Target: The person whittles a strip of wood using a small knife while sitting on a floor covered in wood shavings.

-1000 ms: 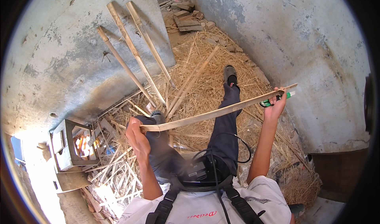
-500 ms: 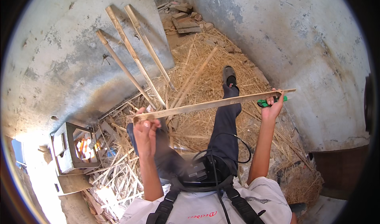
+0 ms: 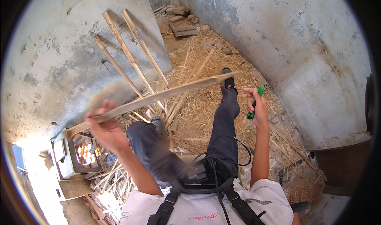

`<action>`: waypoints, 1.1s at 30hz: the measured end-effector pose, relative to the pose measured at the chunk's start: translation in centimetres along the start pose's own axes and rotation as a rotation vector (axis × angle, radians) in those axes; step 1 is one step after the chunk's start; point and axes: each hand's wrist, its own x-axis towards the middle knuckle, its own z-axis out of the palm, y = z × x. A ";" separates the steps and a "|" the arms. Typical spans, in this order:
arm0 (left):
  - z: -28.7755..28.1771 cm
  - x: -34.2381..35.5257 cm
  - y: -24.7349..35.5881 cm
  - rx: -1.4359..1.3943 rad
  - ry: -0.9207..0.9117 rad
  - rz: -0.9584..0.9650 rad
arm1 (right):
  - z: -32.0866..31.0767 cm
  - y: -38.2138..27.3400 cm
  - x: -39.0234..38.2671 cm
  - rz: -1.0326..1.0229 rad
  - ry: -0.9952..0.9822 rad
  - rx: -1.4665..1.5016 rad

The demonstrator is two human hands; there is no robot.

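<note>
My left hand (image 3: 106, 127), a little blurred, is closed around a long flat bamboo strip (image 3: 170, 91) near its left end. The strip slants up to the right across my legs, and its far end stands free above my right shoe (image 3: 228, 79). Over on the right, my right hand (image 3: 260, 113) grips a green and black tool that looks like a utility knife (image 3: 260, 91). Its fingers are curled, and they are apart from the strip. Whether a blade is out cannot be made out.
Several bamboo poles (image 3: 129, 58) lean on the grey wall (image 3: 43, 70) at left. Straw and shavings (image 3: 206, 117) cover the floor. Bricks (image 3: 183, 26) lie piled in the far corner. A box-like frame (image 3: 67, 153) stands at lower left, beside thin split strips (image 3: 113, 177).
My right hand has let go of the strip's right end and keeps the knife, now turned upright. My left hand has carried the strip to the left.
</note>
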 end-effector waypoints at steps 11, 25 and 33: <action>0.5 9.4 6.2 1.318 -0.168 0.256 | -2.0 0.0 -0.3 -0.057 0.075 -0.023; 6.2 -9.7 -0.6 0.867 -0.977 -0.666 | 5.1 -3.5 -3.6 -0.094 -0.303 -0.209; 7.1 -12.5 -1.8 0.995 -0.967 -0.371 | 8.4 -4.5 -4.2 -0.140 -0.459 -0.342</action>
